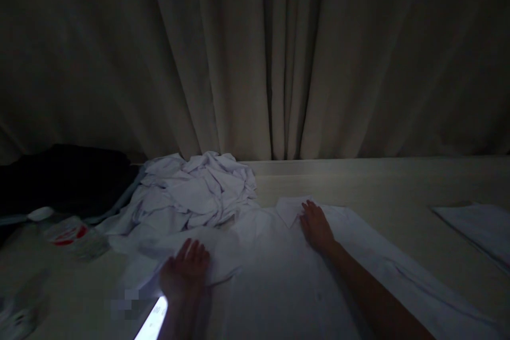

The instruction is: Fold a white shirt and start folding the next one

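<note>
A white collared shirt (274,276) lies spread out before me, its collar (290,209) toward the curtain and one sleeve reaching out to each side. My right hand (315,226) rests on the shirt beside the collar, fingers stretched out flat with the tips at the collar's edge. Over the left sleeve (219,252) is my left hand (186,268), its fingers loosely extended and slightly blurred. Nothing shows in its grasp. Close by my left wrist, a phone (153,321) glows with a lit screen, partly covered by the forearm.
A crumpled heap of white cloth (199,186) sits behind the left sleeve. Left of it are a dark pile of fabric (64,178) and a clear plastic bottle (75,236) with a red label. Folded white cloth (480,226) lies at right. A beige curtain (239,64) hangs behind.
</note>
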A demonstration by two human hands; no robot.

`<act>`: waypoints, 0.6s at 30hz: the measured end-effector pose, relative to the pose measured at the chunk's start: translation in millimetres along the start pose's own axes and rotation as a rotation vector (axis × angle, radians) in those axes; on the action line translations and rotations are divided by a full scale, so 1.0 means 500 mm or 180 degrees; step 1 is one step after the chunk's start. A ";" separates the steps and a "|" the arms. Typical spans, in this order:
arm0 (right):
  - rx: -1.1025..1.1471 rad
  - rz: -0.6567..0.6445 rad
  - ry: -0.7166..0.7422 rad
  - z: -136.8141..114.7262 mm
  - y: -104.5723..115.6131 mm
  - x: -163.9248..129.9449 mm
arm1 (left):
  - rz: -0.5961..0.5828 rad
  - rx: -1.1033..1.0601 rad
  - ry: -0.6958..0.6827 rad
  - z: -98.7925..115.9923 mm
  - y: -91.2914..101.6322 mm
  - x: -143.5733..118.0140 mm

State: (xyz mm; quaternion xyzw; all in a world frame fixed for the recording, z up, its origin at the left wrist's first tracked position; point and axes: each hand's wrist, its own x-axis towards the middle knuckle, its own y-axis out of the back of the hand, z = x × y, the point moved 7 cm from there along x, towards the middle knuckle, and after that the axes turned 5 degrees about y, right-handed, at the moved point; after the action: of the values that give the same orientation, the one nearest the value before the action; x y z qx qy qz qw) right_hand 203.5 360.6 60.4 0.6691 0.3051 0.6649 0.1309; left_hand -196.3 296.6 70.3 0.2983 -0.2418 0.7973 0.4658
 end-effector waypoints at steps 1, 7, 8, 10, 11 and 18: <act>-0.0052 -0.0106 -0.0044 0.011 -0.009 -0.003 | -0.0241 0.0155 -0.0005 -0.001 -0.049 -0.004; -0.0178 -0.0262 -0.0429 0.035 -0.040 -0.018 | -0.1631 0.2175 -0.1000 0.009 -0.311 -0.030; -0.0196 -0.0230 -0.0447 0.035 -0.040 -0.018 | -0.1725 0.2575 -0.1132 -0.001 -0.328 -0.031; -0.0214 -0.0196 -0.0491 0.038 -0.042 -0.018 | -0.1755 0.3065 -0.1179 -0.029 -0.338 -0.026; -0.0213 -0.0197 -0.0525 0.040 -0.042 -0.018 | -0.1732 0.3204 -0.1198 -0.041 -0.336 -0.024; -0.0231 -0.0224 -0.0569 0.049 -0.049 -0.018 | -0.1491 0.3773 -0.1421 -0.066 -0.328 0.002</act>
State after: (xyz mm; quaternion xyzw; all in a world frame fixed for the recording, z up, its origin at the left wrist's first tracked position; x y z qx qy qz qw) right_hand 222.2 380.0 36.8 0.7095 0.2912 0.6081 0.2051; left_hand -59.5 393.0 65.2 0.7055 0.2170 0.5924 0.3228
